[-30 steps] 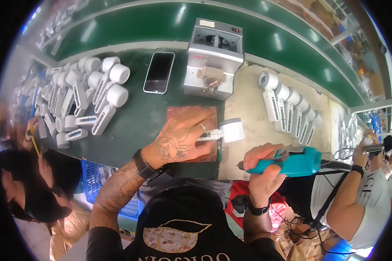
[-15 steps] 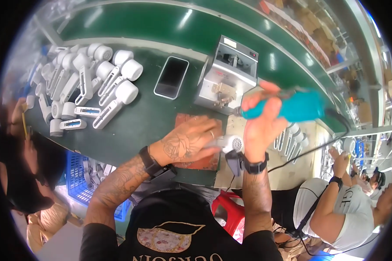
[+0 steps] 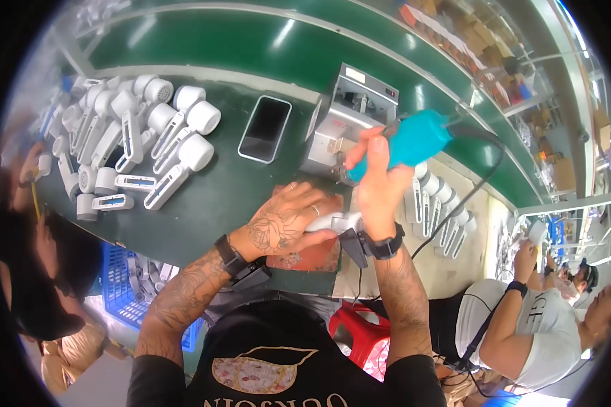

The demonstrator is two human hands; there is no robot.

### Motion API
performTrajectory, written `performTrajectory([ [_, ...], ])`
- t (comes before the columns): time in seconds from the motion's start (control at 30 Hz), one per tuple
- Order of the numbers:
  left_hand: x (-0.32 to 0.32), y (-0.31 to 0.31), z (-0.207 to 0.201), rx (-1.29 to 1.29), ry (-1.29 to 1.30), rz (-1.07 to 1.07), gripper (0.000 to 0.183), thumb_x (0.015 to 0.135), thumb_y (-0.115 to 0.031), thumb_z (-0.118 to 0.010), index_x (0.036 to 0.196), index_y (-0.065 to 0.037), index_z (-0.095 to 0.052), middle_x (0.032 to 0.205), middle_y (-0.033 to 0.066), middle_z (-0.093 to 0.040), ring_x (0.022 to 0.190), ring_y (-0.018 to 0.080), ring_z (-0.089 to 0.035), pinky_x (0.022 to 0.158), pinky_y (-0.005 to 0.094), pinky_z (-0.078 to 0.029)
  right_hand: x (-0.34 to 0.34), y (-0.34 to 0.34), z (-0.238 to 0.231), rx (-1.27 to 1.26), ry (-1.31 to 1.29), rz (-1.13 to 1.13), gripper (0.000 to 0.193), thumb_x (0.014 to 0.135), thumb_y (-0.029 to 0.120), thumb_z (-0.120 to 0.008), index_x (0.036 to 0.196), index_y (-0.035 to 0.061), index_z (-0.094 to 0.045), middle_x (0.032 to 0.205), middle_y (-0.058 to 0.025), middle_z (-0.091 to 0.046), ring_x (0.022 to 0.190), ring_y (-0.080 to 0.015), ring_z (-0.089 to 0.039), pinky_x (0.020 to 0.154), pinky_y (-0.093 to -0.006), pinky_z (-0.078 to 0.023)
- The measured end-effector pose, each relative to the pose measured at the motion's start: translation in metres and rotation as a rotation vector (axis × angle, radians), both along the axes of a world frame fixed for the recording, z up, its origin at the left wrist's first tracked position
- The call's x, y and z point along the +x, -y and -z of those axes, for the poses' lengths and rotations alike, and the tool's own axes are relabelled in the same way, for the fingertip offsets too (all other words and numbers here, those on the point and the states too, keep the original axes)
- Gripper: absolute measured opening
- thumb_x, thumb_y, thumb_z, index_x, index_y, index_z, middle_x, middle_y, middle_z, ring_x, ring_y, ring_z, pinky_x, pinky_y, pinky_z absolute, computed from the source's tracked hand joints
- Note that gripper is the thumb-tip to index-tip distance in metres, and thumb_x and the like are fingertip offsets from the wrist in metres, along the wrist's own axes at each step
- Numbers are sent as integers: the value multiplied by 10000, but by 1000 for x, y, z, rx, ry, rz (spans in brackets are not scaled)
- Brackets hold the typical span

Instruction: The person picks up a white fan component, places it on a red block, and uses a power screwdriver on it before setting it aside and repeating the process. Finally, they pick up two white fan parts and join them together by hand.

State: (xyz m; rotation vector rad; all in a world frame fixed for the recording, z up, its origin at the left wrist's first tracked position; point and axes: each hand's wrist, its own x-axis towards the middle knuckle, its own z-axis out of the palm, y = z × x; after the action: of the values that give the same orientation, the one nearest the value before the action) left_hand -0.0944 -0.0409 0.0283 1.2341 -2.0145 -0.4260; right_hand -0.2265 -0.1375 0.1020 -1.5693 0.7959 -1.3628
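Since 0.5 s ago, right hand (image 3: 380,186) with the turquoise electric screwdriver (image 3: 414,139) has come in over the white part (image 3: 332,221), tip hidden behind that hand. Left hand (image 3: 282,224) pins the small, pale part on the reddish mat (image 3: 312,256). Grey machine (image 3: 349,115) directly behind; phone (image 3: 265,129) and white housings (image 3: 142,136) lie left on the green surface (image 3: 210,197).

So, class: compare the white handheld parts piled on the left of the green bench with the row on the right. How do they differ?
The left pile lies loosely, parts pointing various ways; the right row is lined up side by side. The left pile rests on the green bench top; the right row on a pale surface. Both are white, with round heads.
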Motion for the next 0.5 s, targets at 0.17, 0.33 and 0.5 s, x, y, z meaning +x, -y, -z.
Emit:
performTrajectory([
  [0.17,-2,5,-1,-35,0,28,482,799,-316,-759,1217,-114,-630,1100,54,-614,990,260,-561,863,417,-468,-34,-30,5,56,51,-84,428,996,392,-587,1053,-27,-527,700,-62,-559,614,-167,-556,574,-306,-459],
  [0.33,-2,3,2,-39,9,25,520,819,-333,-738,1261,-96,-601,1104,62,-605,989,265,-552,861,425,-466,-38,-39,11,64,42,-94,473,985,416,-599,1073,-41,-514,705,-69,-549,620,-180,-550,580,-319,-462],
  [0.5,-6,1,0,-20,-20,-1,425,758,-292,-795,1125,-125,-662,1104,51,-625,1004,259,-574,869,428,-470,-43,-40,17,55,46,-95,461,982,403,-608,1075,-38,-514,707,-72,-551,622,-180,-553,583,-326,-468],
])
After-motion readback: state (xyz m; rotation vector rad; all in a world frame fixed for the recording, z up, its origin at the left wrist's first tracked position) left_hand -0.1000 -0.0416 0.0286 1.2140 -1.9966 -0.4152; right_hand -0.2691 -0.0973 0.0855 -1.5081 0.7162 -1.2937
